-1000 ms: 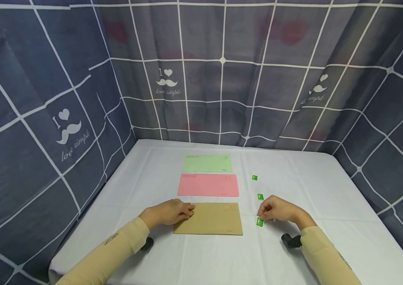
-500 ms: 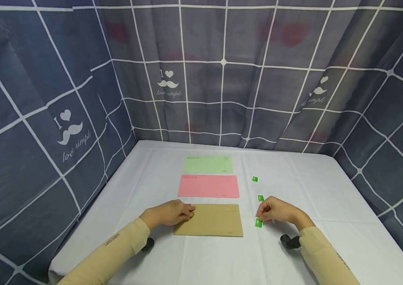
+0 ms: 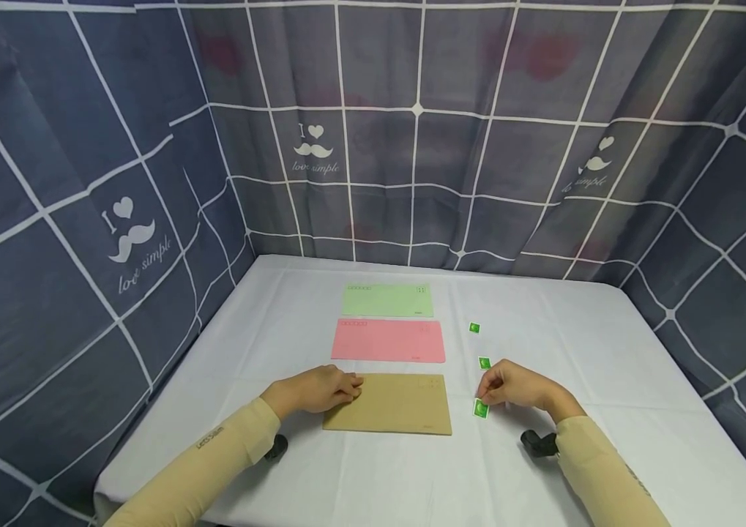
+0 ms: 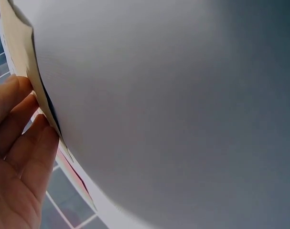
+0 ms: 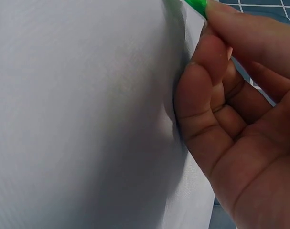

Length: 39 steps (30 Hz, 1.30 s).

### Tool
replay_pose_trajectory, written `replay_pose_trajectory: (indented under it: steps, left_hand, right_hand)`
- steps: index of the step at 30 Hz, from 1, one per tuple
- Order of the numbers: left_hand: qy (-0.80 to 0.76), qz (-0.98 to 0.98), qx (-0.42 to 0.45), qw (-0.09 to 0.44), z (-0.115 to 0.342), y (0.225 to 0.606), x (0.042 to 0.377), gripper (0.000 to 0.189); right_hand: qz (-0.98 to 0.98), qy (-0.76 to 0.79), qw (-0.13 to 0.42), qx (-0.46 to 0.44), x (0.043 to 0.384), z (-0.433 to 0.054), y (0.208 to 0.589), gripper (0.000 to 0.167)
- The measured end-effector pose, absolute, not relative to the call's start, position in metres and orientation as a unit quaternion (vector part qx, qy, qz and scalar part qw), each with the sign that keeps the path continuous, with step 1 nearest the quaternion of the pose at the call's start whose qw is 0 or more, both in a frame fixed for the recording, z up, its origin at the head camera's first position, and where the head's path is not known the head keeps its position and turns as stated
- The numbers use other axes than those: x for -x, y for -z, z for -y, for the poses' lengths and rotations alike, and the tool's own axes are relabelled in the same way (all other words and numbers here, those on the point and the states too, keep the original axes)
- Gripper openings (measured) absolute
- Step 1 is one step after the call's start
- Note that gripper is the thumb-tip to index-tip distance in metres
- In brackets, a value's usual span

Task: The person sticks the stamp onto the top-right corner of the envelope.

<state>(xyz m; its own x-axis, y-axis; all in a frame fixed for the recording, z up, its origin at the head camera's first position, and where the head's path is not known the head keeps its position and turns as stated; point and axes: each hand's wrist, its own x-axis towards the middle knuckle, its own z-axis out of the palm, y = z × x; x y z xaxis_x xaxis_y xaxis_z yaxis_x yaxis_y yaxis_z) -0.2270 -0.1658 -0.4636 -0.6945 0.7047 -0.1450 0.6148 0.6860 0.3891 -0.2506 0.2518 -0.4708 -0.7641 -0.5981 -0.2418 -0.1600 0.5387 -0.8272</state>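
Note:
A brown kraft envelope [image 3: 389, 404] lies nearest on the white table, in the head view. My left hand [image 3: 320, 389] rests its fingers on the envelope's left end; in the left wrist view the fingers [image 4: 42, 160] lie nearly straight along its edge. To the right of the envelope, my right hand [image 3: 517, 386] pinches a small green postage stamp [image 3: 481, 408] with a white border between thumb and fingertips. The right wrist view shows only a green corner of this stamp [image 5: 197, 5] by the thumb, the other fingers curled below.
Behind the brown envelope lie a pink envelope [image 3: 389, 340] and a green envelope [image 3: 389, 300] in a column. Two more green stamps, a middle stamp [image 3: 485, 363] and a far stamp [image 3: 474, 328], lie right of them. A dark grid-patterned curtain [image 3: 379, 146] surrounds the table [image 3: 412, 483].
The head view shifts slightly. Both hands stay in nearly the same places, the right one still at the nearest stamp.

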Motion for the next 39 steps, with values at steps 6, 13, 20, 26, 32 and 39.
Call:
replay_pose_trajectory:
  steps: [6, 13, 20, 26, 32, 39]
  left_hand:
    - [-0.157, -0.908, -0.362, 0.141, 0.166, 0.462, 0.225, 0.03]
    - [-0.153, -0.905, -0.373, 0.138, 0.166, 0.464, 0.225, 0.029]
    - [-0.16, -0.903, -0.376, 0.136, 0.168, 0.465, 0.225, 0.024]
    - [-0.144, -0.905, -0.379, 0.13, 0.167, 0.459, 0.228, 0.018]
    - [-0.155, -0.903, -0.377, 0.136, 0.166, 0.455, 0.229, 0.018]
    - [-0.135, -0.9, -0.394, 0.13, 0.166, 0.458, 0.227, 0.024]
  right_hand:
    - [-0.835, 0.423, 0.261, 0.234, 0.251, -0.252, 0.471, 0.007]
    - [-0.829, 0.425, 0.264, 0.248, 0.251, -0.25, 0.472, 0.008]
    - [-0.836, 0.408, 0.259, 0.26, 0.257, -0.248, 0.469, 0.005]
    - [-0.831, 0.415, 0.263, 0.26, 0.261, -0.244, 0.459, 0.008]
    - [-0.829, 0.417, 0.263, 0.264, 0.265, -0.24, 0.454, 0.008]
    - [-0.821, 0.427, 0.267, 0.269, 0.266, -0.237, 0.454, 0.009]
